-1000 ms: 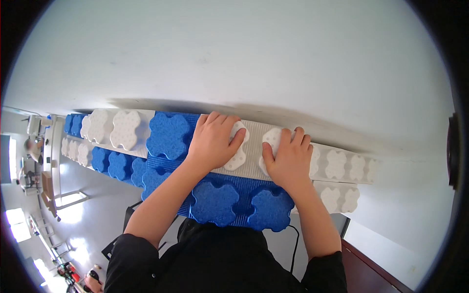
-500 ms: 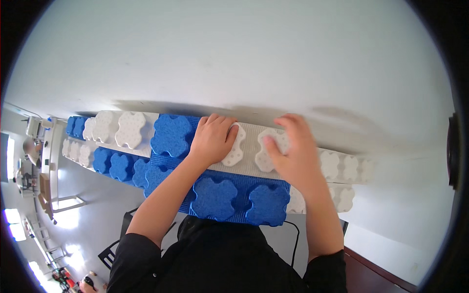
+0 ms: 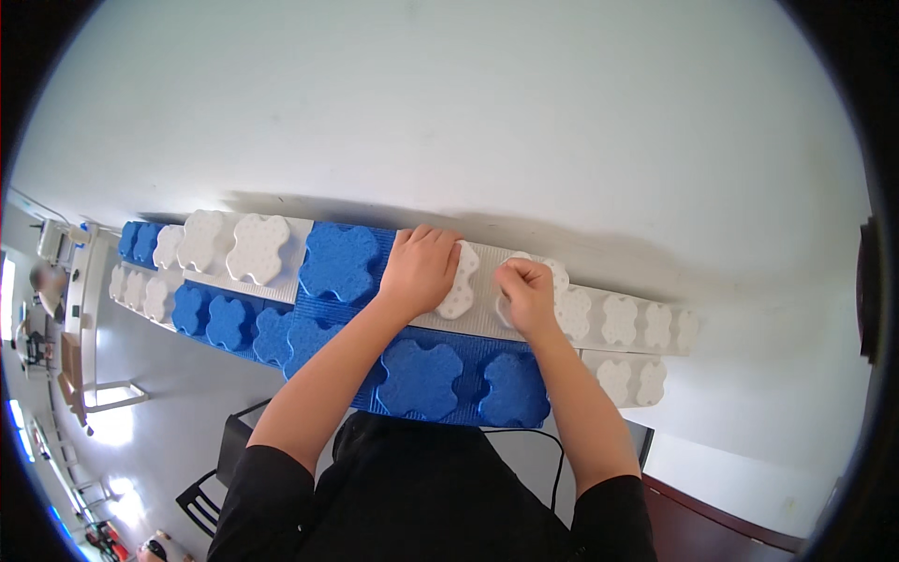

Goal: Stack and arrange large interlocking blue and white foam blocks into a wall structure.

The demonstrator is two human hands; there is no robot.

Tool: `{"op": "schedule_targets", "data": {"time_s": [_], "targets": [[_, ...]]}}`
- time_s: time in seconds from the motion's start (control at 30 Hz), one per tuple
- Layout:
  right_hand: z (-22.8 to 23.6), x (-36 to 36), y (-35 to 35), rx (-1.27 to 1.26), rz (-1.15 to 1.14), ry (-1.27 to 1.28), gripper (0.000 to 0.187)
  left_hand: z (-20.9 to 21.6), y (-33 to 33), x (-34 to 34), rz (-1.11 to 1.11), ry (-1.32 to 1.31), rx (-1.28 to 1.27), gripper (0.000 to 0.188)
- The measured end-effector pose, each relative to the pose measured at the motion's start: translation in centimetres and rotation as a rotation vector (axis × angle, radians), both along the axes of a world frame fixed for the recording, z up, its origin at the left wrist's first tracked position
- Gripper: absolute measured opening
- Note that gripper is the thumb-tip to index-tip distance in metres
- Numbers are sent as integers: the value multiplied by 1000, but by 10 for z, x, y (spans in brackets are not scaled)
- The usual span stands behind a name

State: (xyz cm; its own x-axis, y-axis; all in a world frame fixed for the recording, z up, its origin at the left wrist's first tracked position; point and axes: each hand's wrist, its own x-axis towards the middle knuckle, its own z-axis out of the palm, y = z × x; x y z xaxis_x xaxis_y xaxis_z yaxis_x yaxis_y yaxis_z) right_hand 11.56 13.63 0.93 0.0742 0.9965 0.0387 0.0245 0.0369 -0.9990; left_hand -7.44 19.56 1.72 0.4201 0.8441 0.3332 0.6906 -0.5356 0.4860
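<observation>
A wall of large building blocks with clover-shaped studs stretches across the view. My left hand lies open, palm down, where a big blue block meets a white block, its fingers reaching toward the far edge. My right hand is closed in a fist over another stud of that white block, and nothing shows in it. The fist partly hides this stud; whether it presses on it, I cannot tell. On the side nearer to me, a lower blue block lies beneath my left forearm.
A pale wall stands right behind the blocks. More white blocks continue to the right and others to the left. A black chair stands on the floor at lower left, and a person is at the far left.
My right hand has gone from spread fingers to a fist, moving slightly left and lower. The left hand keeps its place on the blocks while the view shifts slightly.
</observation>
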Motion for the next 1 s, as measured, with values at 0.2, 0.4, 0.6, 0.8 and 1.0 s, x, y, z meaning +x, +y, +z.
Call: {"op": "schedule_targets", "data": {"time_s": [0.2,0.4,0.6,0.8,1.0], "targets": [[123,-41,15,262,43,280,31,10,9,-33,73,-551,-210,23],[132,-92,39,510,172,449,30,22,-12,-120,180,-41,-20,37],[-7,-138,43,64,166,3,39,-8,-28,-126,224,282,65,57],[39,-137,52,0,77,182,32,-14,-28,-127,232,223,83,55],[41,-115,51,151,-52,223,34,-15,-28,-129,222,198,82,55]]}}
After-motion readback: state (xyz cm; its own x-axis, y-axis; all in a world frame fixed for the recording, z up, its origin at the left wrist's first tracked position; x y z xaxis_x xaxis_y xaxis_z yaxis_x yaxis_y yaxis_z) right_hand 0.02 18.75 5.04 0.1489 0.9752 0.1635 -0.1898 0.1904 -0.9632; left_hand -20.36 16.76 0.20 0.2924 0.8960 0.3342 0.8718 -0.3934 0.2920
